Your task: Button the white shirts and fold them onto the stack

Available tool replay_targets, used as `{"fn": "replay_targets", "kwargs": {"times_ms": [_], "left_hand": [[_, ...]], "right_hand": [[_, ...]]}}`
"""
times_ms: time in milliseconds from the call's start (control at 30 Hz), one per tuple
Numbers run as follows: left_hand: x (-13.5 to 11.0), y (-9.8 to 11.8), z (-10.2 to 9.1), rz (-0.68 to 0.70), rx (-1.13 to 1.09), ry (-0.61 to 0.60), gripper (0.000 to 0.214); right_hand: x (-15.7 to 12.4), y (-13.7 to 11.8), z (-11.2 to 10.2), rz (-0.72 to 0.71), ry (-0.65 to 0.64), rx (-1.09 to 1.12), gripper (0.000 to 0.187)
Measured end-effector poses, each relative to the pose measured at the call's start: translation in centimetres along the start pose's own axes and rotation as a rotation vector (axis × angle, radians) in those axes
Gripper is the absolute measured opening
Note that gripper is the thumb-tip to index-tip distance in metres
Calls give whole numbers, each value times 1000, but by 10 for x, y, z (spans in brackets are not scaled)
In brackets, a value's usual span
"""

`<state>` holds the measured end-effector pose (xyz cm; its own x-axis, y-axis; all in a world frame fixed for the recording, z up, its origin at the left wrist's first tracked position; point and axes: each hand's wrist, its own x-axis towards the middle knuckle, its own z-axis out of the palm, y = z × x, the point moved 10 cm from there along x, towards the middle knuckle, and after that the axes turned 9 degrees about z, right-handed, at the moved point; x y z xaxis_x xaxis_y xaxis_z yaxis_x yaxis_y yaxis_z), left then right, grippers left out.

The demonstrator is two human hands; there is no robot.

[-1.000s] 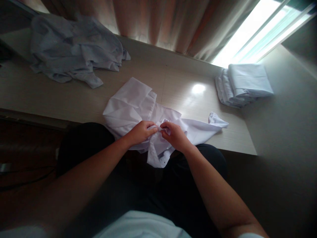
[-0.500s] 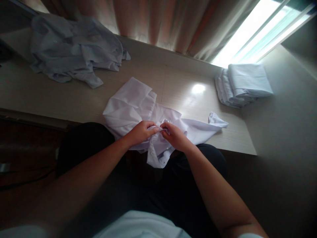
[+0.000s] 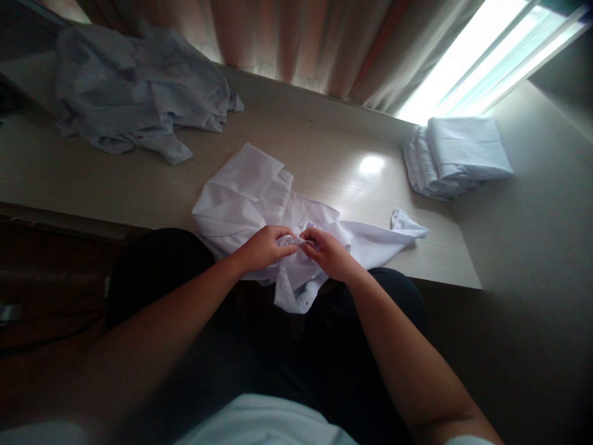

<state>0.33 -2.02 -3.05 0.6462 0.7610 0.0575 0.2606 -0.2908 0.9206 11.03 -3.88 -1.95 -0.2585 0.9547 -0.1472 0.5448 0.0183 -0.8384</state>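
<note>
Our left hand (image 3: 266, 249) and right hand (image 3: 327, 253) nearly meet, each pinching a small gathered bit of the white shirt (image 3: 243, 198) between thumb and forefinger. We cannot make out what lies within that pinch, since the fingertips cover it, and our other fingers are curled out of sight. The shirt lies crumpled under and around both hands: its broad part spreads beyond the left one, a tapering length reaches out past the right, and a flap with a small dark spot, too tiny for us to identify, hangs just below them over the edge of the table (image 3: 343, 145). Well beyond our left hand sits a heap of white garments (image 3: 139, 93), so tangled and dim that we cannot count them. Far past our right hand stands a folded white stack (image 3: 467, 151), its lower layers hard to separate. Farthest from both hands, a curtain (image 3: 301, 37) is cut off above, beside a glaring window (image 3: 467, 62).
</note>
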Motion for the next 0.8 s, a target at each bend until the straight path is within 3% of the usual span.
{"fn": "replay_targets", "kwargs": {"times_ms": [433,800], "left_hand": [[0,4,0,20,-5,-13,28],[0,5,-7,10,-12,-4,33]], "right_hand": [[4,27,10,203,-178,400,25],[5,27,4,195,-175,400,28]]}}
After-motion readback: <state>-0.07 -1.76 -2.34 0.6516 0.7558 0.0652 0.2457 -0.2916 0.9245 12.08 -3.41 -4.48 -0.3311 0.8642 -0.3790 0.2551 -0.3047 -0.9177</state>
